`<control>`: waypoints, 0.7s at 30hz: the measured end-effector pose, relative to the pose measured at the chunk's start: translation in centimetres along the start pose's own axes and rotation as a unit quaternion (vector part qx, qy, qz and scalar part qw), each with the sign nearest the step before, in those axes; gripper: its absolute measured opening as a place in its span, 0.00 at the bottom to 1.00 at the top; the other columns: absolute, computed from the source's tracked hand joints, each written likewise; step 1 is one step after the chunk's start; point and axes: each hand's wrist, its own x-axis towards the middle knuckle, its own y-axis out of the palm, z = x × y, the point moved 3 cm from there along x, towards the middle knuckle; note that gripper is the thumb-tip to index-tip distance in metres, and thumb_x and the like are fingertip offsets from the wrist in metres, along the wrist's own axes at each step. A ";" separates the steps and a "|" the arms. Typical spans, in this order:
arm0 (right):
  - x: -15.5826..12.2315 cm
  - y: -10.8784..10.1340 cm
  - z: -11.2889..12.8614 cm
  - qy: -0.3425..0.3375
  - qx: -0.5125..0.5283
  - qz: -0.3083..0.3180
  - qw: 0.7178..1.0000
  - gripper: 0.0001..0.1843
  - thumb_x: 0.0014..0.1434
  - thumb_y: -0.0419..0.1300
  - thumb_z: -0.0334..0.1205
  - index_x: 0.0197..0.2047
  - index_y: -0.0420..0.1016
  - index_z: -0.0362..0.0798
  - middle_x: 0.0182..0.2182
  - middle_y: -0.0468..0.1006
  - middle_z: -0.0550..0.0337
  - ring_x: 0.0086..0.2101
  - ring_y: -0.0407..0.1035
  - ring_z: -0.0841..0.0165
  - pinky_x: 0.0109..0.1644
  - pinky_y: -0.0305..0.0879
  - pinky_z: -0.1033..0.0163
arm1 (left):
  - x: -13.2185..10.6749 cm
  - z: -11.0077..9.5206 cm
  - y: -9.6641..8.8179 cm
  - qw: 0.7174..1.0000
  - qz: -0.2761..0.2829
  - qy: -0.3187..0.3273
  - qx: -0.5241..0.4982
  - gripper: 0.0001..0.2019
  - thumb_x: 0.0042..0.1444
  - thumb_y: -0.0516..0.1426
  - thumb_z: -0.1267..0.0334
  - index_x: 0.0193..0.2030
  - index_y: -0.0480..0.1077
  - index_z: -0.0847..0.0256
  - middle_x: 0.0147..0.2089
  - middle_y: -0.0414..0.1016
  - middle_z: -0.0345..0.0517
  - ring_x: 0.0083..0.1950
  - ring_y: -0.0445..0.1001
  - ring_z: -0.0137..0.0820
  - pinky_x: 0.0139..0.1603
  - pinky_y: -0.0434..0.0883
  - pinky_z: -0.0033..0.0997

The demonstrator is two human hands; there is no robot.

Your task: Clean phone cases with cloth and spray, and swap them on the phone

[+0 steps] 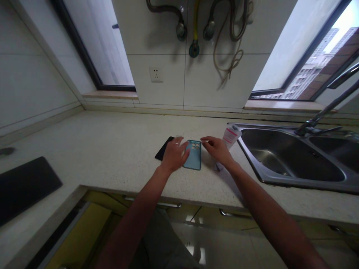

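A light blue phone case (192, 161) with camera cutouts at its top lies on the countertop between my hands. My left hand (173, 154) is open with its fingers apart, at the case's left edge; its thumb overlaps the case. Partly under this hand lies a flat black phone-like slab (162, 151). My right hand (216, 148) is just beyond the case's upper right corner, its fingers bent and loosely apart, with nothing visible in them. Behind the right hand is a clear plastic package (231, 135) with red and white print, partly hidden by the hand and wrist.
A double steel sink (260, 177) with a faucet (308, 127) is set into the counter (112, 149) at right. At far left lies a large black panel (28, 185). A tiled wall with a socket (156, 74) and pipes rises behind. Drawer handles (168, 205) line the counter's front.
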 end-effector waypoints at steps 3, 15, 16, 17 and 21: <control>0.3 -1.0 0.0 0.036 0.137 -0.048 0.989 0.21 0.58 0.57 0.54 0.36 0.79 0.44 0.17 0.66 0.66 0.20 0.60 0.72 0.24 0.53 0.66 | -0.4 -0.8 1.3 0.987 0.074 0.114 -0.090 0.12 0.63 0.55 0.57 0.47 0.79 0.53 0.60 0.74 0.55 0.67 0.66 0.46 0.67 0.60 0.49; 0.8 -4.9 -1.3 0.005 0.382 -0.241 0.892 0.06 0.46 0.62 0.40 0.22 0.73 0.48 0.12 0.62 0.70 0.13 0.51 0.79 0.15 0.42 0.71 | -0.3 0.0 2.1 0.992 0.091 0.066 0.049 0.15 0.66 0.52 0.62 0.37 0.80 0.62 0.50 0.82 0.54 0.52 0.80 0.38 0.57 0.71 0.41; 0.8 -4.9 -1.4 0.010 0.384 -0.235 0.893 0.04 0.45 0.62 0.39 0.23 0.74 0.48 0.12 0.62 0.70 0.13 0.51 0.79 0.15 0.43 0.71 | -0.3 0.0 2.0 0.993 0.083 0.067 0.059 0.14 0.65 0.53 0.62 0.36 0.79 0.63 0.47 0.82 0.54 0.49 0.80 0.38 0.55 0.71 0.41; 0.8 -4.8 -1.5 0.015 0.384 -0.229 0.894 0.03 0.44 0.63 0.38 0.24 0.74 0.48 0.12 0.63 0.70 0.13 0.52 0.79 0.15 0.43 0.72 | -0.3 -0.1 1.9 0.993 0.075 0.066 0.069 0.14 0.65 0.53 0.63 0.34 0.79 0.63 0.43 0.83 0.54 0.46 0.80 0.38 0.54 0.71 0.40; 0.8 -4.8 -1.5 0.023 0.395 -0.203 0.895 0.05 0.42 0.63 0.37 0.26 0.73 0.48 0.14 0.63 0.71 0.14 0.52 0.79 0.16 0.44 0.72 | -0.1 -0.4 1.7 0.992 0.034 0.069 0.102 0.15 0.65 0.52 0.64 0.32 0.77 0.64 0.36 0.81 0.54 0.43 0.79 0.39 0.51 0.70 0.42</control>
